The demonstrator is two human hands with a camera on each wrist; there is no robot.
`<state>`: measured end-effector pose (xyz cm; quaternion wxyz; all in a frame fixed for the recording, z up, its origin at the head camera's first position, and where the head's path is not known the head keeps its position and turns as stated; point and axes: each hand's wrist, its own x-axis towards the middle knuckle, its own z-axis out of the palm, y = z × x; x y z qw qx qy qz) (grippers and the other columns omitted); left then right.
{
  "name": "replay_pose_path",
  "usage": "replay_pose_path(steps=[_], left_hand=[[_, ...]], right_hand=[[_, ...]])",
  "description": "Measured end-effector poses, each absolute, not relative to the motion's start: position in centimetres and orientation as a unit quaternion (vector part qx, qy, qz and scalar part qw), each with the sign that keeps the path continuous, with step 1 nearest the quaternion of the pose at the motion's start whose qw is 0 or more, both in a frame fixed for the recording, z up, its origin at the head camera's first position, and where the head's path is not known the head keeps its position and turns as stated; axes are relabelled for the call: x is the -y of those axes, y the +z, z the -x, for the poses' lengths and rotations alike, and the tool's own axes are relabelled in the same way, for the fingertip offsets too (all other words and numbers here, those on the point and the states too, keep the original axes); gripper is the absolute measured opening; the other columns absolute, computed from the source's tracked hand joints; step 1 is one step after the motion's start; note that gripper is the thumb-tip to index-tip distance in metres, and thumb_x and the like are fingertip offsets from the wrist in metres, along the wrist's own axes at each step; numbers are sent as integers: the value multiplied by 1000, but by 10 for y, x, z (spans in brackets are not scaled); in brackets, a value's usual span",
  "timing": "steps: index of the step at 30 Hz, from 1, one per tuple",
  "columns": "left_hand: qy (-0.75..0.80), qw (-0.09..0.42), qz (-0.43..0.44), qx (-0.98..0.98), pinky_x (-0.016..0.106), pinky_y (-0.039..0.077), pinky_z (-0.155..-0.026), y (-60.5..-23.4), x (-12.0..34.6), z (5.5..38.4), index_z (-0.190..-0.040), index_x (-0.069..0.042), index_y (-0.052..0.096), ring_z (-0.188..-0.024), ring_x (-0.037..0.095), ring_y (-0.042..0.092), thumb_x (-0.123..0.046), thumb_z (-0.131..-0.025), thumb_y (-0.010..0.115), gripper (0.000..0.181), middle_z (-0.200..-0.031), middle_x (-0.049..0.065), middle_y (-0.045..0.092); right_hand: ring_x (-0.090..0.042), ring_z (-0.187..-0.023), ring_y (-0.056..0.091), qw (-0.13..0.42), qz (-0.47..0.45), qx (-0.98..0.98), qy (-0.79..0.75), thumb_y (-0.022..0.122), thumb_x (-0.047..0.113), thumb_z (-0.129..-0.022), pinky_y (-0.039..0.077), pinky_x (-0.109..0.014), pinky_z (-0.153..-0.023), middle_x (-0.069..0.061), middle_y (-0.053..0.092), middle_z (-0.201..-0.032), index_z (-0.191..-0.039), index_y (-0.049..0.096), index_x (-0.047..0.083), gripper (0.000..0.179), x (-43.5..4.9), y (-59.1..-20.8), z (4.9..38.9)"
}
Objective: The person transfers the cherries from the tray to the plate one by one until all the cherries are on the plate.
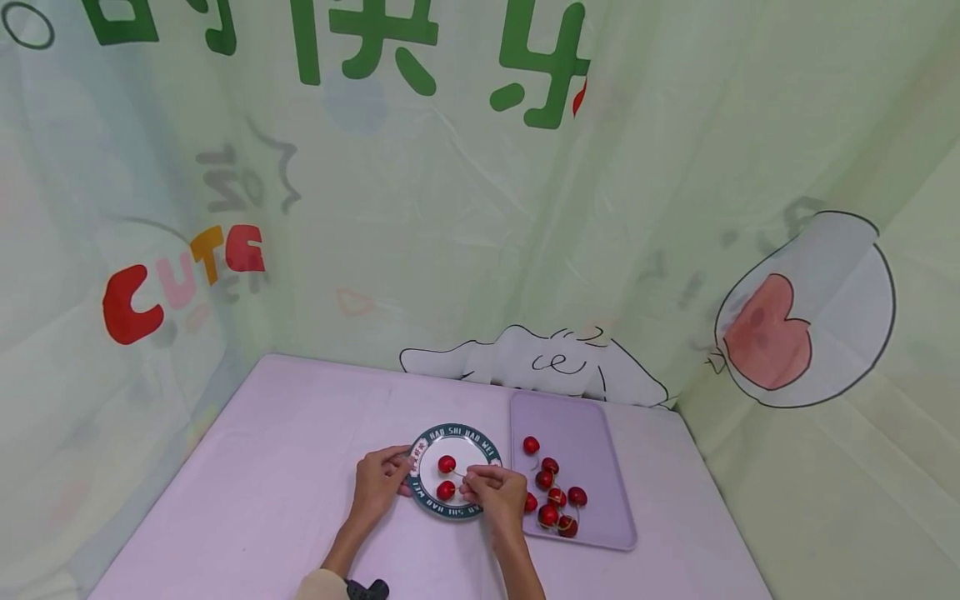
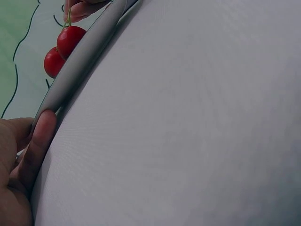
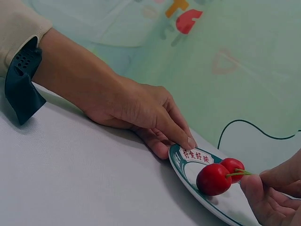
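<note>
A round white plate (image 1: 427, 503) with a dark green lettered rim is on the table. My left hand (image 1: 379, 482) grips its left edge, thumb on the rim and fingers beneath. Two red cherries with green stems are at the plate: one cherry (image 1: 447, 464) farther back, the other cherry (image 1: 446, 491) nearer me. My right hand (image 1: 497, 497) is over the plate's right side and pinches their stems (image 3: 239, 173) between thumb and fingertips. In the left wrist view the cherries (image 2: 71, 40) show just past the plate's edge (image 2: 89, 52); whether they touch the plate is unclear.
To the right of the plate lies a lilac tray (image 1: 600, 454) with several cherries (image 1: 549, 517) in its left and near part. A pale cloth covers the table (image 1: 300, 450). Printed curtains (image 1: 465, 208) hang behind and at both sides.
</note>
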<state>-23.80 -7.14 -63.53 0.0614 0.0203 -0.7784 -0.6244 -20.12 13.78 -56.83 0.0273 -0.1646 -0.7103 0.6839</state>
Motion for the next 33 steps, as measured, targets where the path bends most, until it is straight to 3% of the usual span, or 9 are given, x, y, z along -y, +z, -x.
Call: replay_pose_path(steps=[13, 33], left_hand=[[-629, 57, -15, 775, 19, 61, -60, -638, 72, 240, -136, -1, 74, -56, 17, 72, -7, -103, 74, 33, -90, 9, 74], [-636, 63, -10, 769, 17, 60, -59, -642, 73, 241, -134, -1, 75, -53, 15, 71, -6, -102, 75, 32, -88, 11, 74]], right_hand=[[-23, -72, 82, 26, 148, 721, 676, 79, 5, -99, 66, -24, -68, -20, 82, -91, -112, 80, -7, 17, -136, -571, 203], [-16, -66, 78, 29, 124, 732, 669, 81, 2, -97, 65, -23, -65, -14, 82, -84, -107, 81, -7, 13, -133, -589, 213]])
